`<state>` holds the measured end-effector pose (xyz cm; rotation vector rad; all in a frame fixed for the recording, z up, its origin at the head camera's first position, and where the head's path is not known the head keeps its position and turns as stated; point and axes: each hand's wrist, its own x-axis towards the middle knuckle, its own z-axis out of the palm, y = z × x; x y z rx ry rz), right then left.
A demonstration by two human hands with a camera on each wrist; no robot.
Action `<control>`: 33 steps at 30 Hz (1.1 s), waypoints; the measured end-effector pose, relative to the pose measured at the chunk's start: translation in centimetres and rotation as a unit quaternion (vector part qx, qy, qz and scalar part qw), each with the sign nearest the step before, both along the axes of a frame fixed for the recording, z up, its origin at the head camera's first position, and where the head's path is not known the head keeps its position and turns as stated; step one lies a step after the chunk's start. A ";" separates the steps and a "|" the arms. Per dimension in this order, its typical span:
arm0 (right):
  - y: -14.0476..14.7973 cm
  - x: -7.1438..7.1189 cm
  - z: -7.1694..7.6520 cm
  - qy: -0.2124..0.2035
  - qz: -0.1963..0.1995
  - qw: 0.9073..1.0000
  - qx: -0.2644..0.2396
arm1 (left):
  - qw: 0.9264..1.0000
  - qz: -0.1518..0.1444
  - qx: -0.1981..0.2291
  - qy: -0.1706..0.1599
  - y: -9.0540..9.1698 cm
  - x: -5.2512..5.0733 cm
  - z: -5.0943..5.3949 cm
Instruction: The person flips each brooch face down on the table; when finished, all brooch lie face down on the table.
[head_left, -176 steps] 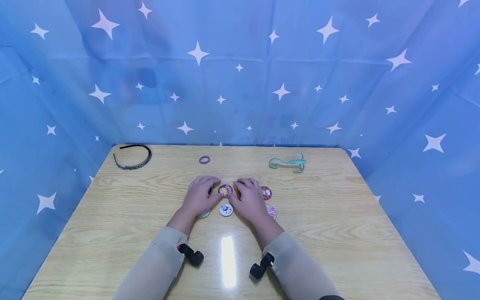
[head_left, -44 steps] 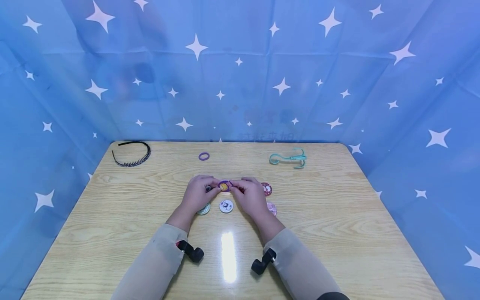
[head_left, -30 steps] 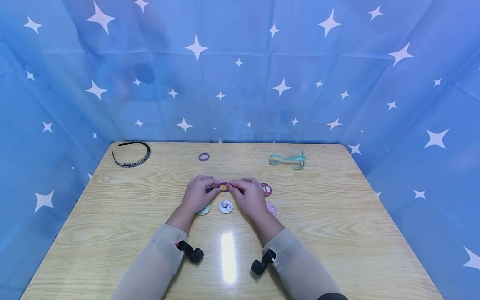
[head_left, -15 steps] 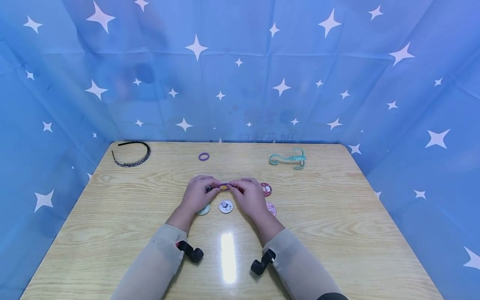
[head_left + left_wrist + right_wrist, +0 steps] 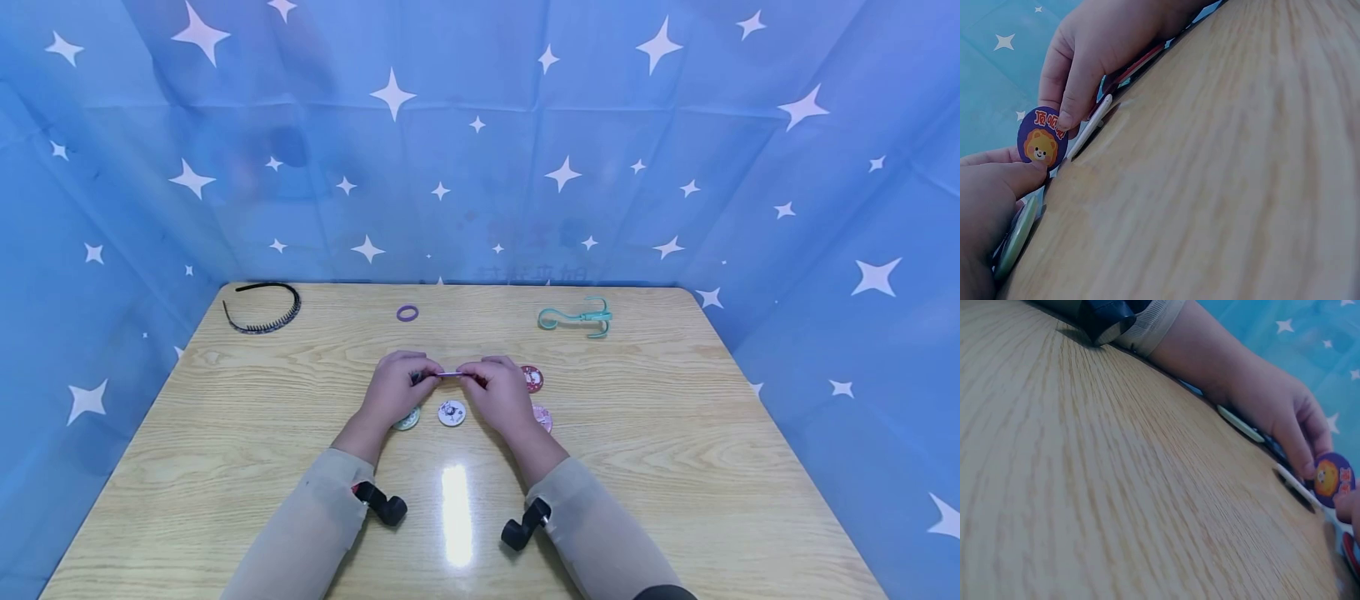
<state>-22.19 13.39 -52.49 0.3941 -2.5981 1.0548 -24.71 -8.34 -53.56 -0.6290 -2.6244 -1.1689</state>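
Observation:
A round purple badge (image 5: 451, 374) with a lion face is pinched by its two side edges between both hands, just above the table. In the head view it stands edge-on as a thin line; its printed face (image 5: 1042, 147) shows in the left wrist view. My left hand (image 5: 402, 387) grips one edge, thumb on the front. My right hand (image 5: 497, 392) grips the opposite edge. A white badge (image 5: 452, 413) lies just in front of them. A mint-green badge (image 5: 407, 418) is partly covered by the left hand, and a dark one (image 5: 417, 377) mostly hidden behind its fingers.
Right of the right hand lie a red badge (image 5: 533, 379) and a pink badge (image 5: 543, 418). At the table's back are a black toothed headband (image 5: 264, 309), a purple ring-shaped band (image 5: 407, 313) and a teal hook (image 5: 577, 317). A blue star-patterned curtain (image 5: 480, 167) surrounds the table.
Earliest, the purple badge lay on the table between the hands. Both hands now pinch it, and it has tipped from face-visible to edge-on in the head view. The other badges stay put.

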 end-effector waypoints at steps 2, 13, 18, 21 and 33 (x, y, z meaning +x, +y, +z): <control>0.0 0.0 0.0 0.002 0.000 1.000 0.002 | 1.000 -0.002 -0.001 -0.001 0.0 0.0 0.0; 0.0 0.0 -0.1 -0.001 -0.007 1.000 0.022 | 1.000 -0.015 -0.007 -0.012 -0.2 -0.1 -0.3; 0.0 0.0 -0.2 0.006 -0.007 1.000 0.023 | 1.000 -0.015 -0.013 -0.016 -0.2 -0.2 -0.2; 0.0 0.0 -0.2 0.011 -0.005 1.000 0.024 | 1.000 -0.014 -0.015 -0.014 -0.2 -0.2 -0.2; 0.2 -0.1 -0.4 0.014 0.020 0.999 0.046 | 1.000 -0.017 -0.022 -0.003 -0.1 0.1 0.1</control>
